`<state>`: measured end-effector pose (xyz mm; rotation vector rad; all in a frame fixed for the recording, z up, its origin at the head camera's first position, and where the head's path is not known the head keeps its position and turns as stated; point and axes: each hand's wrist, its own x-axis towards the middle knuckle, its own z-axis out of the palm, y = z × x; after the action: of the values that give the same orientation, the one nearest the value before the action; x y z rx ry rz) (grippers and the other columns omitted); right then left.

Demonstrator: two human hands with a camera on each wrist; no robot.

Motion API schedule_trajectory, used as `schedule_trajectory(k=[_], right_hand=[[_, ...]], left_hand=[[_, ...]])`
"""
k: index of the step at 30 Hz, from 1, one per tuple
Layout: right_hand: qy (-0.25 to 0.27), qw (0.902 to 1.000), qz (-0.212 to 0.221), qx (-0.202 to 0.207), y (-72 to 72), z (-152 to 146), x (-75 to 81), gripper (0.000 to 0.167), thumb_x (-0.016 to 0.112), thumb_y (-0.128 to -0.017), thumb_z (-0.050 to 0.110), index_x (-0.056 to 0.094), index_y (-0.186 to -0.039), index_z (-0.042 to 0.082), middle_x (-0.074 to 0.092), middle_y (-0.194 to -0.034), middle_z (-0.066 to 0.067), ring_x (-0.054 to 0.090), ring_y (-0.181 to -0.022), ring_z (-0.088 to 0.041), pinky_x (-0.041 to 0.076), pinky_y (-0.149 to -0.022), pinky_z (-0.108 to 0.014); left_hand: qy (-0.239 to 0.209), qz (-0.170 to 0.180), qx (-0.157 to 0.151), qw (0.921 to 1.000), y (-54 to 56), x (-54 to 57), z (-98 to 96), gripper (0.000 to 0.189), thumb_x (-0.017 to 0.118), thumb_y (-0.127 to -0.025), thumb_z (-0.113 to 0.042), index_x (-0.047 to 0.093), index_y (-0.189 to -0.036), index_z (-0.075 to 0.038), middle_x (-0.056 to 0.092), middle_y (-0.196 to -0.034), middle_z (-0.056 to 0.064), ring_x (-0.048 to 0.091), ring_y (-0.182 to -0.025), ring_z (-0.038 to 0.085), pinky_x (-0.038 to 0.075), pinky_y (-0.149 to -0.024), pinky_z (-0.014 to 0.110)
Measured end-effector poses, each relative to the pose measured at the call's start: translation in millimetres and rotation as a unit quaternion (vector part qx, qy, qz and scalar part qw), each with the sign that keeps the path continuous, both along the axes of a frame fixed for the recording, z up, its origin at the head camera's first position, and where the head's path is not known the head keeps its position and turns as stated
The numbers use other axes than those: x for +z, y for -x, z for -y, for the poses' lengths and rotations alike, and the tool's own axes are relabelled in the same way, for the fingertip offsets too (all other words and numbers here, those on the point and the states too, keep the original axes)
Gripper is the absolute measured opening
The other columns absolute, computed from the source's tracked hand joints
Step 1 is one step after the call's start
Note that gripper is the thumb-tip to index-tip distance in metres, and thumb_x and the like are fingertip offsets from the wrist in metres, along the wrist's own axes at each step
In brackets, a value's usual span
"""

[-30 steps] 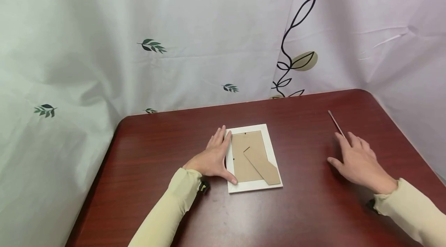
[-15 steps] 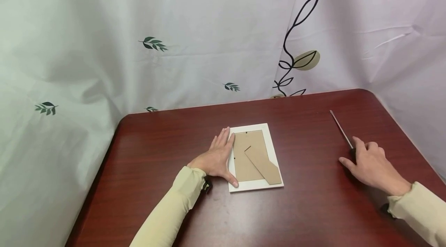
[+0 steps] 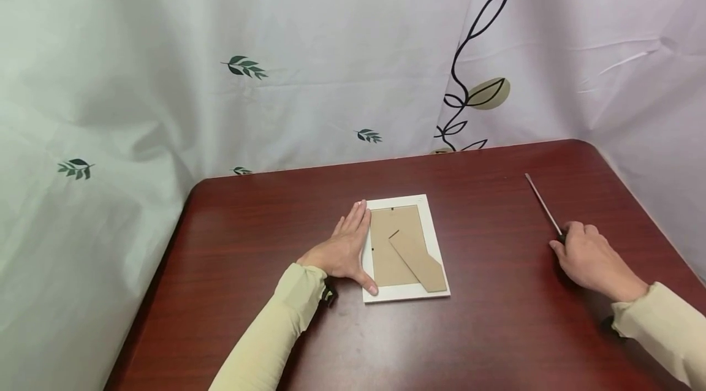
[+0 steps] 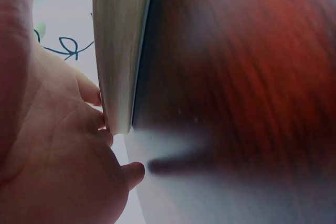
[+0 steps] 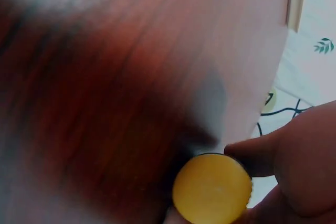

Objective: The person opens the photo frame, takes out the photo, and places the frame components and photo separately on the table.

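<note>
Only the right wrist cam catches the yellow butt point(image 5: 212, 188) of the screwdriver point(image 3: 544, 205); right hand point(image 3: 592, 262)'s wrapped round it near the table point(image 3: 485, 342)'s right edge. Well apart, left hand point(image 3: 339, 253)'s splayed on the picture frame point(image 3: 402, 293)'s left side, mid-table, brown backing point(image 3: 386, 265) inside.

Wide lane of glossy red-brown wood-grain table point(image 3: 491, 256) free between the flat white-rimmed picture frame with tan board back point(image 3: 401, 244) and the thin metal-shafted, yellow-ended screwdriver point(image 3: 544, 206) in my right hand point(image 3: 598, 265); my left hand point(image 3: 339, 253) bars the frame's left edge, white leaf-printed fabric point(image 3: 309, 41) closes off the far side.
</note>
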<state>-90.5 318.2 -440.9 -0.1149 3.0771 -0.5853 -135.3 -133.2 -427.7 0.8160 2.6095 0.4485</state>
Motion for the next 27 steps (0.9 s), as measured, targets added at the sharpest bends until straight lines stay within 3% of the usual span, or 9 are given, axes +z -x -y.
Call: schedule_trajectory(k=[5,9,14,19,23,27], right_hand=[[0.004,0.9998,0.015,-0.009,1.5,-3,0.6,0.039,0.06,-0.092,0.004,0.042,-0.101,-0.029,0.047,-0.083,-0.042,0.052,-0.076,-0.058,0.044,-0.066,-0.065],[0.009,0.9991,0.04,-0.007,-0.2,-5,4.1,0.033,0.06,-0.093,0.008,0.044,-0.089,-0.02,0.047,-0.072,-0.029,0.052,-0.063,-0.043,0.044,-0.057,-0.055],[0.005,0.9983,0.058,0.006,-4.4,-6,4.4,0.026,0.055,-0.095,0.004,0.041,-0.085,-0.015,0.045,-0.068,-0.02,0.048,-0.06,-0.032,0.043,-0.055,-0.05],[0.003,0.9989,0.048,-0.005,-7.2,-5,3.5,0.024,0.052,-0.095,0.003,0.038,-0.087,-0.015,0.045,-0.069,-0.022,0.051,-0.06,-0.035,0.045,-0.056,-0.055],[0.014,0.9987,0.043,-0.025,-9.6,-3,5.2,0.026,0.047,-0.097,0.004,0.036,-0.099,-0.02,0.045,-0.077,-0.03,0.053,-0.067,-0.043,0.045,-0.06,-0.059],[0.033,0.9983,0.008,-0.047,-13.6,4,7.8,0.03,0.045,-0.099,0.005,0.034,-0.109,-0.022,0.042,-0.086,-0.035,0.05,-0.075,-0.049,0.043,-0.06,-0.059]], left_hand=[[0.002,-0.002,-0.003,1.0,0.0,1.1,1.0,0.159,0.092,-0.052,-0.065,-0.005,-0.158,0.005,-0.016,-0.165,0.021,-0.017,-0.152,0.029,0.007,-0.122,0.054],[0.005,-0.002,-0.001,1.0,-0.2,1.0,0.9,0.159,0.091,-0.052,-0.066,-0.005,-0.158,0.004,-0.016,-0.165,0.021,-0.016,-0.152,0.029,0.006,-0.123,0.054],[0.005,0.002,0.002,1.0,-0.8,1.1,1.2,0.16,0.092,-0.051,-0.066,-0.005,-0.158,0.004,-0.016,-0.165,0.021,-0.017,-0.152,0.028,0.006,-0.123,0.053],[0.002,0.002,0.003,1.0,-1.0,2.0,0.9,0.16,0.092,-0.051,-0.065,-0.005,-0.158,0.004,-0.016,-0.165,0.021,-0.016,-0.152,0.029,0.006,-0.123,0.053],[0.003,-0.003,0.002,1.0,-1.2,2.9,0.6,0.16,0.092,-0.051,-0.065,-0.003,-0.158,0.004,-0.014,-0.165,0.021,-0.015,-0.152,0.029,0.007,-0.123,0.053],[0.006,-0.004,0.003,1.0,-0.8,3.1,-0.1,0.159,0.093,-0.05,-0.064,-0.002,-0.158,0.004,-0.013,-0.166,0.021,-0.015,-0.153,0.03,0.006,-0.123,0.053]])
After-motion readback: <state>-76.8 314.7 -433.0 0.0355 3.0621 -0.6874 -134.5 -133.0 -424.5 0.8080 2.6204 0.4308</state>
